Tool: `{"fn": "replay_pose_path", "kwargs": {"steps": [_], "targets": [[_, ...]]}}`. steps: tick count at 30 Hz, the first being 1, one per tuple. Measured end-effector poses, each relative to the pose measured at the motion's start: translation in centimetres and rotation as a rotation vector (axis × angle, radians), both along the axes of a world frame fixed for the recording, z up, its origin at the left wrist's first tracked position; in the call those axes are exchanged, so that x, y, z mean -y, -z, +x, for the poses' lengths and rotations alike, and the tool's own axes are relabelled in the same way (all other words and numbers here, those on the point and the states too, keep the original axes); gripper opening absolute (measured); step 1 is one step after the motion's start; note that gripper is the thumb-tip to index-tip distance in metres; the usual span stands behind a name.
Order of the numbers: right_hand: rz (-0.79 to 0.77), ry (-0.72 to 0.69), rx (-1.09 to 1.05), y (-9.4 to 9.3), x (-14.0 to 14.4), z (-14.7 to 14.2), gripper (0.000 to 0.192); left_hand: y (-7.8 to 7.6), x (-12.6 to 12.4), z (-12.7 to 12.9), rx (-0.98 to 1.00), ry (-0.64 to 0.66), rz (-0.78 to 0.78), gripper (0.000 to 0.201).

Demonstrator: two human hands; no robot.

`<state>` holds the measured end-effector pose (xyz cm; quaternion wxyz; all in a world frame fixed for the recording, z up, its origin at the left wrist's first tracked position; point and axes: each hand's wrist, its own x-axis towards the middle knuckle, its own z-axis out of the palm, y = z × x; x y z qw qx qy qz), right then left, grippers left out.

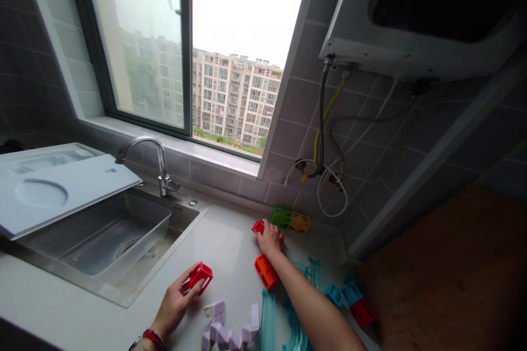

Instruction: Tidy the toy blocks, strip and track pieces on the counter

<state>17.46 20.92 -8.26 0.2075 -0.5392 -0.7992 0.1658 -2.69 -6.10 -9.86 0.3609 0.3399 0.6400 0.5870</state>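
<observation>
My left hand grips a red open-framed toy block between thumb and fingers, just above the counter. Farther back, my right hand is closed over another red block, whose red shows on both sides of the fingers. Whether that is one piece or two, I cannot tell. Behind the right hand stand a green block and a yellow block. Orange blocks lie beside the right wrist.
Lilac pieces, a teal track and blue blocks with a red one lie near the front. To the left are a sink, a faucet and a white panel. A heater hangs above right.
</observation>
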Motion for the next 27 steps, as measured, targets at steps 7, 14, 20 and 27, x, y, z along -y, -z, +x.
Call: {"fn": "replay_pose_path", "kwargs": {"steps": [7, 14, 20, 27], "targets": [[0.046, 0.053, -0.237, 0.4, -0.8, 0.3, 0.034, 0.3, 0.2, -0.3, 0.001, 0.011, 0.019, 0.077], [0.053, 0.065, -0.332, 0.6, -0.9, 2.2, 0.034, 0.2, 0.2, -0.2, 0.008, 0.038, 0.015, 0.075], [0.048, 0.040, -0.258, 0.4, -0.7, 3.5, 0.045, 0.1, 0.1, 0.1, 0.028, 0.000, 0.025, 0.078], [0.090, -0.032, -0.259, -1.3, -0.3, 5.0, 0.046, -1.4, 0.1, 1.2, 0.039, -0.067, 0.043, 0.078]]}}
